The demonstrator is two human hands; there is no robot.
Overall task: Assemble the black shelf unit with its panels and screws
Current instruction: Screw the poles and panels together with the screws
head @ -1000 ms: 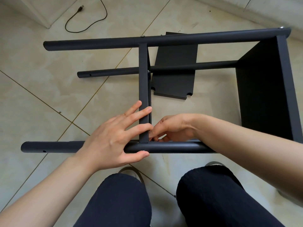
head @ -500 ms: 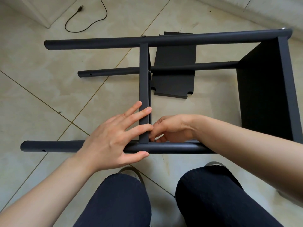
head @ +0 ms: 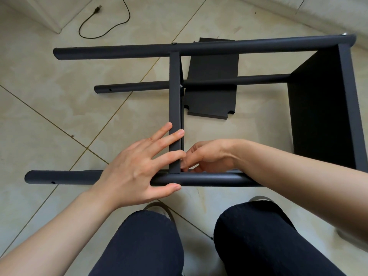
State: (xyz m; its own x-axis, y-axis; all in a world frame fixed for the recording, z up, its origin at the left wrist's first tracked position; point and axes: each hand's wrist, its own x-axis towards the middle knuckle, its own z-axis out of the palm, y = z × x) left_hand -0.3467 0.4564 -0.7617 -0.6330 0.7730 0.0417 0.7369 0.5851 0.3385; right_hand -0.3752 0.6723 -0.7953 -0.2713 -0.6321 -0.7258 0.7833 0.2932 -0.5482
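Observation:
The black shelf unit lies on its side on the tiled floor. Its near pole (head: 209,179) runs left to right in front of my knees. The far pole (head: 239,46) and a lower pole (head: 249,80) lie beyond. A middle panel (head: 174,96) stands on edge between the poles, and an end panel (head: 318,116) closes the right side. My left hand (head: 135,172) lies flat, its straight fingers pressing the middle panel's near end, its thumb by a silver screw head (head: 174,183) on the near pole. My right hand (head: 207,156) reaches behind that joint with bent fingers; anything it holds is hidden.
A loose black panel (head: 213,100) with notched corners lies flat on the floor inside the frame. A black cable (head: 111,28) trails at the top left by a white wall base. My knees (head: 143,246) are just below the near pole.
The right hand's fingers have shifted slightly at the joint of the middle panel and near pole. The left hand and the frame have stayed in place.

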